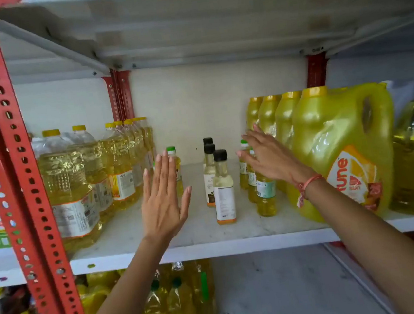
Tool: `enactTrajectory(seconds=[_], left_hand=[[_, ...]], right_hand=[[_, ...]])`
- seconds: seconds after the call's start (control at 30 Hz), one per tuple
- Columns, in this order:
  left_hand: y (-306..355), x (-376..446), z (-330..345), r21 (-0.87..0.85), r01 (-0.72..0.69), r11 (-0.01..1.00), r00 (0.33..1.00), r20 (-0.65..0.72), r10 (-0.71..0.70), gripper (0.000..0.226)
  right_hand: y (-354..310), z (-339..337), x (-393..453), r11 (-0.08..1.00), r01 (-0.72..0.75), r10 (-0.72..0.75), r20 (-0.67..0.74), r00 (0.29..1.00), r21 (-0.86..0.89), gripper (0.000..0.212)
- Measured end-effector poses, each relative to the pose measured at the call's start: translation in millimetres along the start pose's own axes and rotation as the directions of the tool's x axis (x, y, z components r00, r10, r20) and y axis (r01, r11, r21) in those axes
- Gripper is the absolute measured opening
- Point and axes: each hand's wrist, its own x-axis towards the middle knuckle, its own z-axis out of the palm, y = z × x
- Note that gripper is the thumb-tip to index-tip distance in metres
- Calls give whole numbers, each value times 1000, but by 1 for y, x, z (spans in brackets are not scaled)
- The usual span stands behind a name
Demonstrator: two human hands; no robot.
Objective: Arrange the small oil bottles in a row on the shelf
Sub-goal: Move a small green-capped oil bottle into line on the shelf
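Three small black-capped oil bottles (pixel 223 193) stand one behind another in the middle of the white shelf (pixel 204 237). To their right, small green-capped yellow bottles (pixel 264 196) form a second file, partly hidden by my right hand (pixel 265 158), which is flat and open just over them. Another green-capped small bottle (pixel 175 160) stands at the left, mostly hidden behind my left hand (pixel 162 200). That hand is raised with fingers spread and holds nothing.
Large clear oil bottles (pixel 75 187) line the shelf's left side. Big yellow Fortune jugs (pixel 342 151) fill the right side. A red perforated upright (pixel 8 166) stands at the left front. More bottles (pixel 176 305) sit on the shelf below.
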Motion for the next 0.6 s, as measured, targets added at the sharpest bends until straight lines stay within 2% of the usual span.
enactTrajectory(seconds=[0.13, 0.27, 0.4, 0.6], left_hand=[[1, -25, 8, -14, -11, 1000, 996, 91, 13, 73], [-3, -29, 14, -105, -22, 994, 995, 91, 32, 72], [-4, -35, 17, -179, 30, 983, 999, 49, -22, 70], [-6, -39, 19, -198, 12, 980, 1000, 11, -10, 65]], right_hand=[[-1, -9, 3, 1000, -22, 22, -15, 1000, 12, 47], [-1, -11, 7, 997, -29, 22, -99, 995, -70, 37], [2, -17, 16, 964, -132, 133, -11, 991, -231, 42], [6, -27, 29, 970, -114, 154, 178, 972, -215, 39]])
